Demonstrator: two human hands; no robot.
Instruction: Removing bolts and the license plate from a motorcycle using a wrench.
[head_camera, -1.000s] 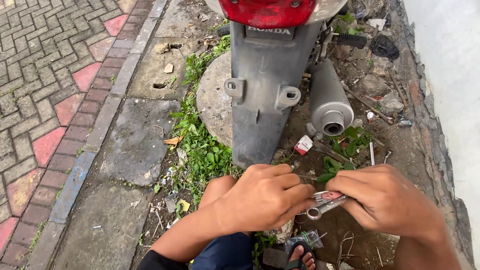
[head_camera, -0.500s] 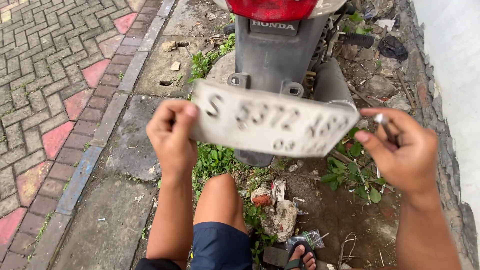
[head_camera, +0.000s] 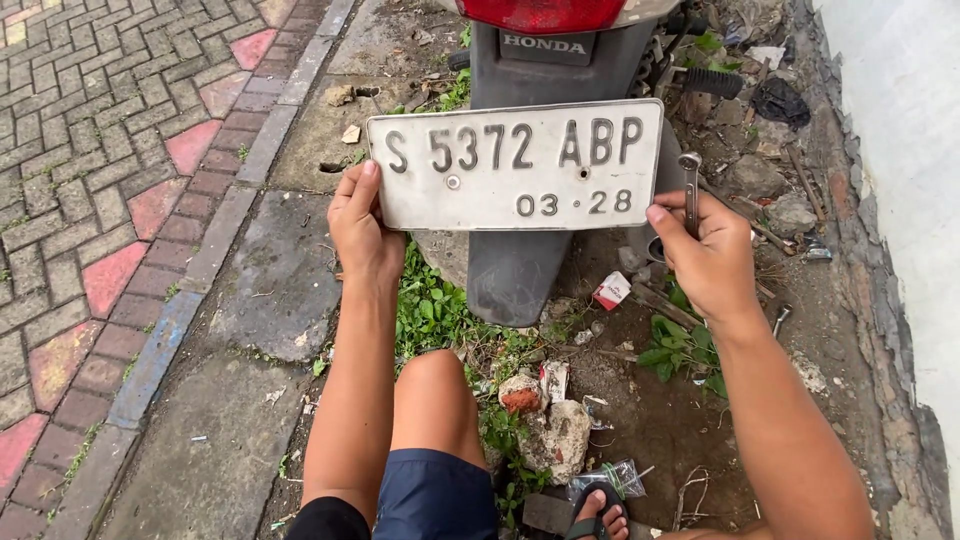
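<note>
A bare knee (head_camera: 437, 385) rises above broken stones (head_camera: 545, 425) and weeds. Beyond it, the left hand (head_camera: 362, 232) is clamped on the left edge of a white number plate (head_camera: 515, 165). The right hand (head_camera: 712, 255) pinches its right edge, also gripping a spanner (head_camera: 690, 190). The plate is held level against the motorbike's rear mudguard (head_camera: 515, 270).

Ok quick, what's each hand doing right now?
Left hand: closed on the white number plate's left edge.
Right hand: closed on its right edge, holding a wrench.
</note>
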